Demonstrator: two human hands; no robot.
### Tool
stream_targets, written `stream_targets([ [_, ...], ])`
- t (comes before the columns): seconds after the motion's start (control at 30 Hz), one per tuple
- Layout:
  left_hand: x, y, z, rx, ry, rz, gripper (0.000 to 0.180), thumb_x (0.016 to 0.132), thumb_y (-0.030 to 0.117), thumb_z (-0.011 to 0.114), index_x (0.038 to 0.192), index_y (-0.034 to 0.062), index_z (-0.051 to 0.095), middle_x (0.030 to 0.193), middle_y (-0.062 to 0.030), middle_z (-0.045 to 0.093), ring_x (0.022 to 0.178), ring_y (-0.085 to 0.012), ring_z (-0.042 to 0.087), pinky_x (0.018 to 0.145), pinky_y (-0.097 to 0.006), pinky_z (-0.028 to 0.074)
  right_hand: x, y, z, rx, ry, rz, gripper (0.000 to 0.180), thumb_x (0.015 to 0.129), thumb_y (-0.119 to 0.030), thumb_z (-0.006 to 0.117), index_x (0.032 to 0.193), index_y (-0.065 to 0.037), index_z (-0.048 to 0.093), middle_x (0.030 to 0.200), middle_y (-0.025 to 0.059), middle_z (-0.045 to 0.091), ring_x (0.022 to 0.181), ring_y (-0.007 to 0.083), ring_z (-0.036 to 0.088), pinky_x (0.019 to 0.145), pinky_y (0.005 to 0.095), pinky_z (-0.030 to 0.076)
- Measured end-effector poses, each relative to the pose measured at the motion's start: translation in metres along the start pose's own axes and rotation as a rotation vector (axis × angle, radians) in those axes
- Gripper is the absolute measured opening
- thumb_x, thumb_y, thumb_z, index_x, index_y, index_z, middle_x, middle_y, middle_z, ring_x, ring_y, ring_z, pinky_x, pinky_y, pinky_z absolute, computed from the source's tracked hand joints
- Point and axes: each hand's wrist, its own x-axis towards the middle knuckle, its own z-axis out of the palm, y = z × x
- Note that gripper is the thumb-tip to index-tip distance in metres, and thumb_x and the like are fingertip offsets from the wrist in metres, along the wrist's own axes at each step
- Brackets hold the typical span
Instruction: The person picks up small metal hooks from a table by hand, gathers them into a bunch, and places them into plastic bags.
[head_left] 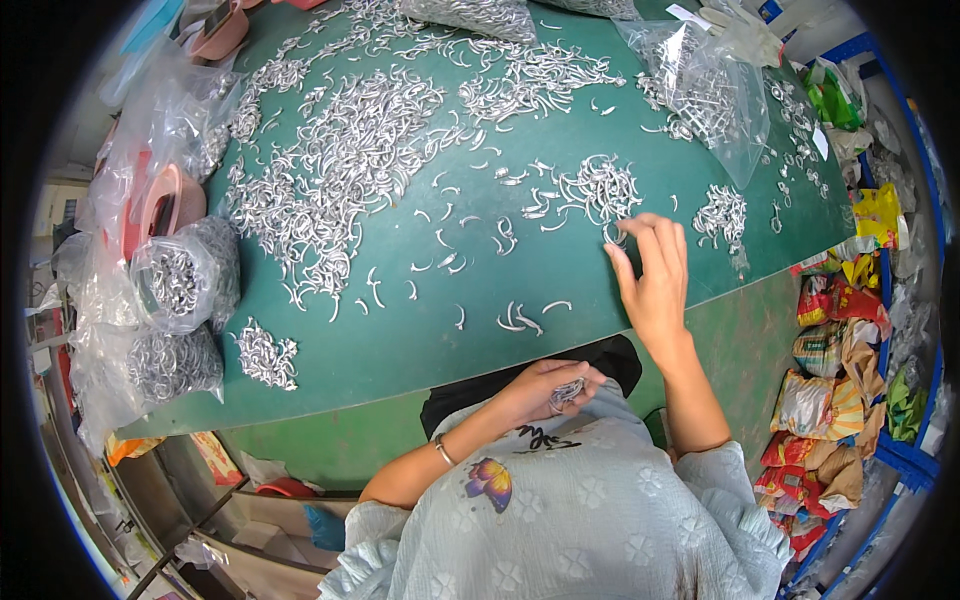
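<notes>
At the table's front edge, close to my body, my left hand (538,388) is closed around several small silvery metal pieces (568,392). My right hand (658,275) reaches over the green table. Its thumb and forefinger pinch a small curved metal piece (614,236) at the near side of a small pile of curved metal pieces (600,188). Left of this hand, loose curved pieces (519,319) lie scattered. A much larger heap of similar pieces (340,150) spreads over the table's left and middle.
Clear plastic bags full of metal parts (172,362) stand at the left edge, beside a pink basket (172,200). Another bag (705,90) lies at the back right. Smaller piles sit at the right (722,215) and front left (266,356). A blue shelf (905,462) with colourful packages stands at the right.
</notes>
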Motion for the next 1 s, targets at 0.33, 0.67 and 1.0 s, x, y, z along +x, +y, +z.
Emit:
stream_targets([
  [0.33, -0.001, 0.005, -0.002, -0.009, 0.051, -0.096, 0.031, 0.089, 0.030, 0.049, 0.080, 0.0013, 0.055, 0.064, -0.0040, 0.048, 0.048, -0.0083, 0.039, 0.039, -0.019, 0.027, 0.031, 0.008, 0.020, 0.187, -0.121, -0.119, 0.032, 0.069, -0.010, 0.067, 0.098, -0.003, 0.054, 0.106, 0.0134, 0.048, 0.101, 0.0330, 0.044, 0.083, 0.0411, 0.036],
  [0.67, -0.001, 0.002, -0.005, -0.054, 0.018, -0.021, 0.029, 0.088, 0.030, 0.051, 0.079, 0.0025, 0.055, 0.063, -0.0034, 0.047, 0.049, -0.0082, 0.039, 0.039, -0.020, 0.026, 0.055, 0.019, 0.056, 0.232, -0.107, -0.282, 0.021, 0.071, -0.003, 0.062, 0.091, -0.001, 0.056, 0.093, 0.0111, 0.053, 0.084, 0.0269, 0.051, 0.072, 0.0341, 0.041],
  [1.0, -0.012, 0.006, -0.006, -0.049, -0.056, 0.057, 0.026, 0.091, 0.026, 0.046, 0.091, 0.0015, 0.056, 0.065, -0.0013, 0.040, 0.053, -0.0064, 0.032, 0.043, -0.019, 0.026, 0.111, 0.060, 0.019, 1.246, -0.359, 0.684, 0.025, 0.090, -0.010, 0.043, 0.110, 0.000, 0.053, 0.107, 0.0094, 0.054, 0.095, 0.0187, 0.054, 0.085, 0.0336, 0.044],
])
